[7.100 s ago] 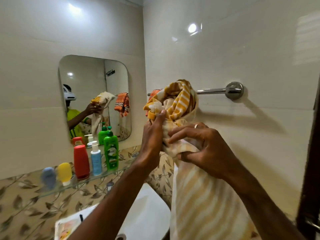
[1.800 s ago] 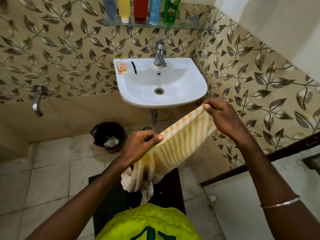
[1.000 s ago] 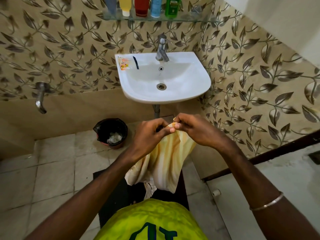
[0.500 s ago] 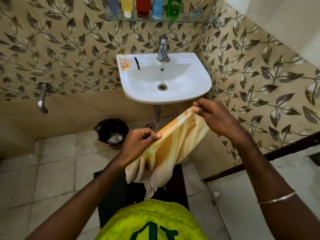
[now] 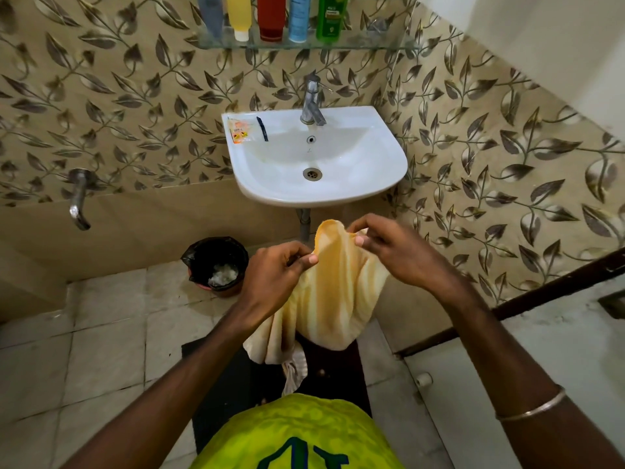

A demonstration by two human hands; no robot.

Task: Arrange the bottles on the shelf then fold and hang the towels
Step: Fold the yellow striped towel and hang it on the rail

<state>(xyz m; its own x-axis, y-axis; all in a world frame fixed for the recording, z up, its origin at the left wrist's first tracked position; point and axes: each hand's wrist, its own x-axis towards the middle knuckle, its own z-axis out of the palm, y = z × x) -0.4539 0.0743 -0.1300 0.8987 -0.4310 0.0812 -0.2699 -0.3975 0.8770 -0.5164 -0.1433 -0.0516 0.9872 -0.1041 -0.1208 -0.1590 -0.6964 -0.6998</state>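
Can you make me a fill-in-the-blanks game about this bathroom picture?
1. Both hands, the left hand and the right hand, pinch a striped ____.
2. On the glass shelf, the bottle farthest right is ____.
3. The tap stands at the back of the white ____.
4. The black bin stands on the ____.

Missing words: towel; green; sink; floor.

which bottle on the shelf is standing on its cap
The yellow bottle, second from the left on the glass shelf: its white cap points down, resting on the glass. No cap shows under the other four.
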